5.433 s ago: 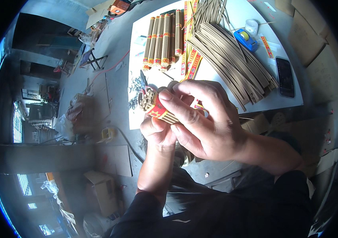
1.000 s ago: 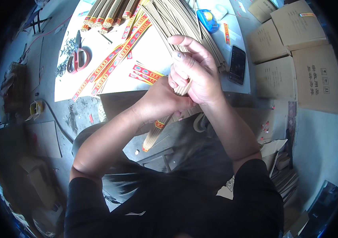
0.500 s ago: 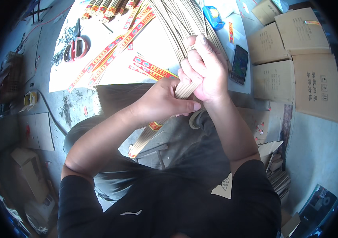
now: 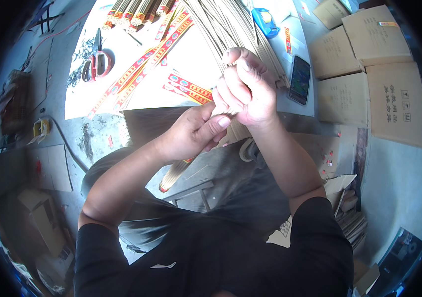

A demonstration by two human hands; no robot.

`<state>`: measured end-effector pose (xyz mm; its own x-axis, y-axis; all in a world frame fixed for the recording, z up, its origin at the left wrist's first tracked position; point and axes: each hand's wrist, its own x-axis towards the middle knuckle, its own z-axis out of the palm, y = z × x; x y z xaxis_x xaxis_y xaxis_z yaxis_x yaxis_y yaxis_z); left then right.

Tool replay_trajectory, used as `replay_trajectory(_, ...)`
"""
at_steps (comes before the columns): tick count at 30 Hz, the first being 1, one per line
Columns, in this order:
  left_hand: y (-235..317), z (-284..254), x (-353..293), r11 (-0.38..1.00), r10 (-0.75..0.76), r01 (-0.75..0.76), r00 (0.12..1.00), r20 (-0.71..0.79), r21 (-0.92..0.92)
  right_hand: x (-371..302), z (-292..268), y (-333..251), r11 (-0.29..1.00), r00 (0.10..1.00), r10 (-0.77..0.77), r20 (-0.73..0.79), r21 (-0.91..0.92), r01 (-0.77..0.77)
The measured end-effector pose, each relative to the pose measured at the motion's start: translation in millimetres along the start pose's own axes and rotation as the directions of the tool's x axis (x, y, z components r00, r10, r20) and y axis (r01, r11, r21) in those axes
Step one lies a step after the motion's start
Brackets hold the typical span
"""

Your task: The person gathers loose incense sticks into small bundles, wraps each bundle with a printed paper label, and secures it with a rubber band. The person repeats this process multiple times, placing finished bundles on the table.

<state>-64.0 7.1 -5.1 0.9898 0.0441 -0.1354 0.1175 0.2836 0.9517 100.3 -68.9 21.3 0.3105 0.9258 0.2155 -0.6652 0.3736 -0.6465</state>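
Observation:
A bundle of thin tan incense sticks (image 4: 175, 174) slants between my two hands over my lap. Its lower end is red, and a bit of red and yellow paper band shows just below my left hand (image 4: 196, 129). That hand is closed round the middle of the bundle, with the thumb lying along the top. Higher up, my right hand (image 4: 248, 89) is curled into a fist round the upper part. The fingers hide the bundle's top end. Beyond them, several printed red and yellow paper strips (image 4: 186, 88) lie at the white table's (image 4: 136, 101) near edge.
Red-handled scissors (image 4: 96, 62) lie on the table's left. Finished bundles (image 4: 136, 17) sit at the back, beside long loose sticks (image 4: 216, 24). A blue tape dispenser (image 4: 265, 22) and a phone (image 4: 299, 80) are at the right. Cardboard boxes (image 4: 342, 101) stand beside the table.
Both hands have shifted slightly left and come closer together along the bundle. My left thumb now lies up against the right fist, covering the stretch of sticks that showed between them.

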Motion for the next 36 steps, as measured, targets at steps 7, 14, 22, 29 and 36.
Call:
replay_trajectory(7,0.7,0.3,-4.7,1.000,-0.013,0.011,0.996,-0.083,-0.016,-1.5,5.7,6.0,0.986,0.996,0.024,-0.082,-0.165,-0.037)
replay_trajectory(14,0.7,0.4,-16.7,0.996,0.006,-0.010,0.998,-0.057,-0.085,-3.3,6.9,21.1,0.992,0.991,-0.053,0.123,-0.106,0.066)
replay_trajectory(22,13.9,-26.5,-47.2,0.988,0.146,-0.151,0.897,-0.417,0.020,17.0,-19.6,26.0,0.554,0.961,-0.067,-0.269,-0.811,-0.188)
replay_trajectory(29,36.0,-82.2,-65.5,0.934,0.320,-0.349,0.713,-0.624,0.080,-20.3,-14.8,74.4,-0.531,0.992,0.012,0.127,-0.839,0.114)
replay_trajectory(36,47.3,-81.6,-64.6,0.929,0.363,-0.333,0.724,-0.586,0.163,-26.1,-18.9,69.4,-0.535,0.974,0.034,0.223,-0.819,0.206)
